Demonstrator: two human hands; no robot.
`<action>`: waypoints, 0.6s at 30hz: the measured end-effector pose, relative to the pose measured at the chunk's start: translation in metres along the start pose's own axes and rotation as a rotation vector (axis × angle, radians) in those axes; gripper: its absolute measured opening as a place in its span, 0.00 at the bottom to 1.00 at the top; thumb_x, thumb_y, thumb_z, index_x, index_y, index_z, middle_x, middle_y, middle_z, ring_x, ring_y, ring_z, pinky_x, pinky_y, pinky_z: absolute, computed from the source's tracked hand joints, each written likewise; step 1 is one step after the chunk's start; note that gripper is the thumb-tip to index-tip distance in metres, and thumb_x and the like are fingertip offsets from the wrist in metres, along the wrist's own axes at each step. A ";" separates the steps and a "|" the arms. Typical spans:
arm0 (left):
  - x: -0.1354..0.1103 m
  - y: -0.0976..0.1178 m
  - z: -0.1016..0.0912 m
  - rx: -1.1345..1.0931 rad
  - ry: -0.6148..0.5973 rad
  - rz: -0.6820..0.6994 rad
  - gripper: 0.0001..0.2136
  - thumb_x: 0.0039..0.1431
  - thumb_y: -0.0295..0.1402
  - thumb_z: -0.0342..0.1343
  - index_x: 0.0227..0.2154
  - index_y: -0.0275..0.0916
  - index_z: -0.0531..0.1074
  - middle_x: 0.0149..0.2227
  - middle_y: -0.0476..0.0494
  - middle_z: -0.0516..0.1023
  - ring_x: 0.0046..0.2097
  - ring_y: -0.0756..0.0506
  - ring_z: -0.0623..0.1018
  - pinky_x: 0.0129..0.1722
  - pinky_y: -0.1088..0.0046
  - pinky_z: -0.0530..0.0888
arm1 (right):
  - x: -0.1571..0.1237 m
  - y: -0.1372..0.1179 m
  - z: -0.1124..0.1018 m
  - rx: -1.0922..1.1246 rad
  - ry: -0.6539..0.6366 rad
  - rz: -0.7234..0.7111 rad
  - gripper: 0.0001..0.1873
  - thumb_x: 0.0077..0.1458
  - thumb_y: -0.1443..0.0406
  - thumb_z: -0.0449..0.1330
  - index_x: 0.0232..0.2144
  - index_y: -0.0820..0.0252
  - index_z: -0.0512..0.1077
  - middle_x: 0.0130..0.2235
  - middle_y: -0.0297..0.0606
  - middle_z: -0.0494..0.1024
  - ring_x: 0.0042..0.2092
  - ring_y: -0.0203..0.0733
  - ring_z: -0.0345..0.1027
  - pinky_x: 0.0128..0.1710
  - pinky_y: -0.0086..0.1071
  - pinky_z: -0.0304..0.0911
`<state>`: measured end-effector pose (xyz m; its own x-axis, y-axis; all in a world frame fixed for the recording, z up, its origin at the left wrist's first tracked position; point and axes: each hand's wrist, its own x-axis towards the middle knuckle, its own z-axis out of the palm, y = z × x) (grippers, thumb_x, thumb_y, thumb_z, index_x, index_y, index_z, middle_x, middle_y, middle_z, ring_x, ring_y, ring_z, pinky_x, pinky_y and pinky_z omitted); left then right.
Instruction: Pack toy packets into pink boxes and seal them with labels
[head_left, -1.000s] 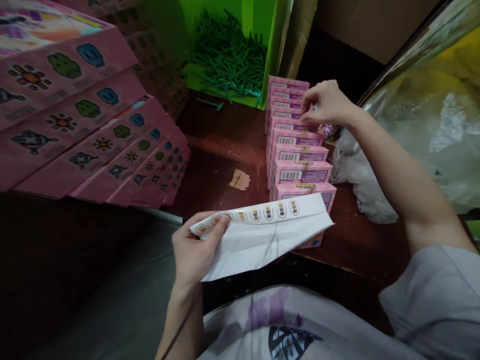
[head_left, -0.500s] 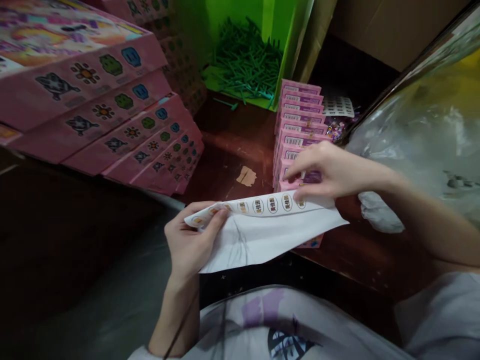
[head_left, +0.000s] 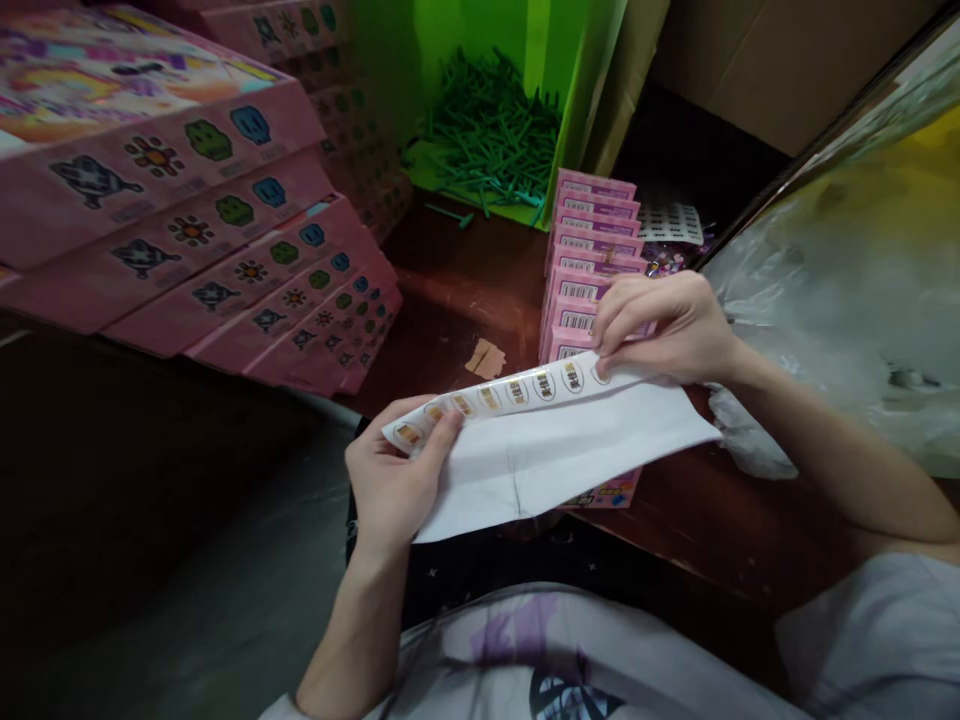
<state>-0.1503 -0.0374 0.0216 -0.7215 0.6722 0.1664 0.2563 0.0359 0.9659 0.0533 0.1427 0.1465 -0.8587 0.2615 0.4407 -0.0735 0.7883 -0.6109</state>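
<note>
On my feed I see the sticker sheet (head_left: 570, 440) held up between both hands, over the near end of a row of small pink boxes (head_left: 576, 290) on the brown table (head_left: 435, 270). My left hand (head_left: 394, 470) grasps the sheet's left end, thumb on top and the other fingers curled beneath. My right hand (head_left: 671, 325) has thumb and fingertips pinched on the sheet's upper edge at its right end, at the last sticker there.

As for progress, I judge the job to be partway through a sheet: oval stickers (head_left: 544, 384) line the upper edge from the left thumb to the right fingertips, so most of that row is unused, while the white area nearer me bears none. In this dim light I can't make out whether the end sticker has come off its backing, nor which box tops carry one.

The small boxes stand upright, one behind another toward the far side, partly hidden by the right hand and sheet. To the left rise stacked large pink boxes (head_left: 225, 190); at the far side, green pieces (head_left: 495, 140) fill a green bin (head_left: 536, 50); clear plastic bags (head_left: 840, 310) bulge at the right.
</note>
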 end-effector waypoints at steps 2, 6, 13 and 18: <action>0.004 -0.002 0.002 -0.004 0.003 -0.007 0.14 0.46 0.42 0.66 0.31 0.36 0.77 0.27 0.47 0.78 0.27 0.51 0.74 0.26 0.79 0.71 | 0.012 0.014 -0.006 0.063 0.044 0.000 0.11 0.47 0.59 0.71 0.21 0.57 0.76 0.25 0.35 0.78 0.31 0.38 0.73 0.36 0.34 0.71; 0.007 -0.009 0.001 -0.009 -0.010 -0.028 0.14 0.45 0.42 0.66 0.30 0.36 0.77 0.27 0.47 0.78 0.27 0.50 0.74 0.26 0.79 0.71 | 0.042 0.074 -0.038 0.004 0.344 0.156 0.13 0.42 0.60 0.74 0.21 0.58 0.75 0.26 0.36 0.77 0.30 0.41 0.72 0.35 0.38 0.72; 0.012 -0.024 -0.011 -0.003 -0.013 -0.100 0.15 0.44 0.42 0.67 0.30 0.36 0.77 0.27 0.46 0.79 0.28 0.50 0.74 0.26 0.79 0.71 | 0.060 0.175 -0.088 -0.175 0.222 0.282 0.18 0.33 0.60 0.76 0.22 0.59 0.71 0.22 0.35 0.74 0.28 0.41 0.70 0.31 0.39 0.71; 0.014 -0.032 -0.014 -0.020 -0.007 -0.127 0.15 0.44 0.42 0.67 0.30 0.35 0.77 0.28 0.46 0.79 0.28 0.50 0.74 0.26 0.78 0.71 | 0.058 0.180 -0.082 -0.275 0.187 0.278 0.18 0.36 0.61 0.76 0.26 0.58 0.71 0.25 0.36 0.74 0.32 0.43 0.71 0.33 0.38 0.71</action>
<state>-0.1772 -0.0394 -0.0045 -0.7430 0.6680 0.0413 0.1505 0.1066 0.9828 0.0318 0.3459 0.1161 -0.7186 0.5609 0.4112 0.3070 0.7864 -0.5361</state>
